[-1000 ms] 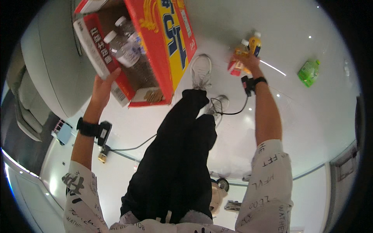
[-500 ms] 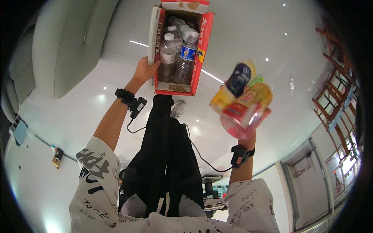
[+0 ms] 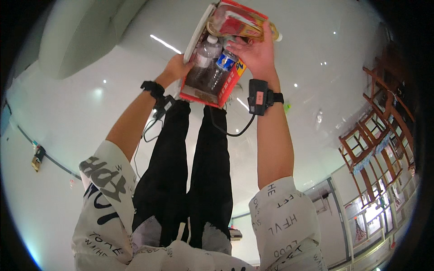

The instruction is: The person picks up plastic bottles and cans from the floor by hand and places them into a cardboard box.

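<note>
A red-and-white cardboard box (image 3: 199,94) is tilted in front of my legs. My left hand (image 3: 177,68) is closed on its left wall. Inside stand a clear plastic bottle with a white cap (image 3: 206,55) and a blue-labelled clear bottle (image 3: 222,67). Across the box's far end lies a plastic bottle with a red and yellow label (image 3: 239,25), its cap end past the right wall. My right hand (image 3: 257,53) grips this bottle near the cap end, some fingers reaching over the box. The dark-labelled yellow bottle cannot be made out.
A small green item (image 3: 287,107) lies on the shiny floor, right of my right wrist. A grey-green sofa (image 3: 77,40) stands at the far left. Wooden chairs (image 3: 370,135) are at the right. Cables hang from the black wrist devices (image 3: 258,97).
My right hand has carried the red-labelled bottle left and away from me, onto the box's far end. The box has tilted and shifted slightly right. The green item now shows on the floor.
</note>
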A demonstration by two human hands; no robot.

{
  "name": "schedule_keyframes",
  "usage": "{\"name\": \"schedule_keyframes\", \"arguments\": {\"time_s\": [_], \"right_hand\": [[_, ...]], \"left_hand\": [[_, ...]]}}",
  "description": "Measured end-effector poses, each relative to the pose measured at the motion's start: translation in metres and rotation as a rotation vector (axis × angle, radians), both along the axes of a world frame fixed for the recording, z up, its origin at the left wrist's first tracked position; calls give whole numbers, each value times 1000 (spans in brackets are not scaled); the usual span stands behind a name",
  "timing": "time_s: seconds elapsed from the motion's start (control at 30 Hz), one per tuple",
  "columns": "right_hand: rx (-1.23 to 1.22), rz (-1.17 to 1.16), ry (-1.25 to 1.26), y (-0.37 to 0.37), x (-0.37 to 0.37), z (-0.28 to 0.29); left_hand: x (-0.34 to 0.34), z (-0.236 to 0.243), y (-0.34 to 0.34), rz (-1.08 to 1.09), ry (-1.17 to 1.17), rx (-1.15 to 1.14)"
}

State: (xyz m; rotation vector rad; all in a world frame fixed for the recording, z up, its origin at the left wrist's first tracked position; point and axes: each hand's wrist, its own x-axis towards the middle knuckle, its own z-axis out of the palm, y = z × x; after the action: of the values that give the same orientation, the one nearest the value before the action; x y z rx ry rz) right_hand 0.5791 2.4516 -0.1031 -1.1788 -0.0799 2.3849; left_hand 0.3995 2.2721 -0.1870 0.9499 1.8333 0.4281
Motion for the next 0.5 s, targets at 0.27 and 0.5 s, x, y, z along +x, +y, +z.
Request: {"name": "schedule_keyframes", "arguments": {"time_s": [0.27,0.5], "right_hand": [[85,115,-69,-45,-4,31],[-10,272,-96,-30,-15,35]], "left_hand": [[-2,-14,-5,2,105,66],[10,-14,-1,50,13,84]]}}
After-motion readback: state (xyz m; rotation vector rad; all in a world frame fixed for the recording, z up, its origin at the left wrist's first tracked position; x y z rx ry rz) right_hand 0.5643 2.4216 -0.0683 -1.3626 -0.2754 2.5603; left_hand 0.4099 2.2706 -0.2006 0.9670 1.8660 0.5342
